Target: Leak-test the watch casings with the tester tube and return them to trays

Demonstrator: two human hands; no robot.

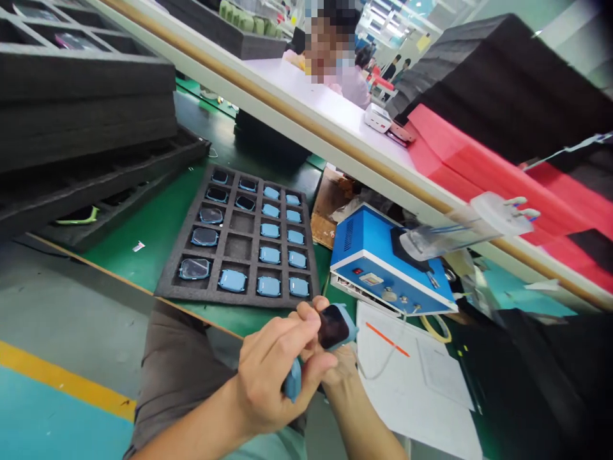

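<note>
Both hands meet just in front of the bench edge. My right hand [341,367] reaches up from below and is largely covered; it grips a blue watch case with a dark screen [335,326]. My left hand [272,374] is closed around a small blue piece [292,381], and its thumb and fingertips rest on the top edge of the watch case. Beyond the hands a black foam tray [242,222] lies on the green bench, with several blue watch cases [269,254] in its pockets; a few pockets hold nothing.
A blue control box [378,252] stands right of the tray, beside white papers [421,383] with an orange pen [387,339]. Stacked black foam trays [86,108] fill the left. Red foam sheets [479,172] lie on the shelf, and a person [349,76] sits behind it.
</note>
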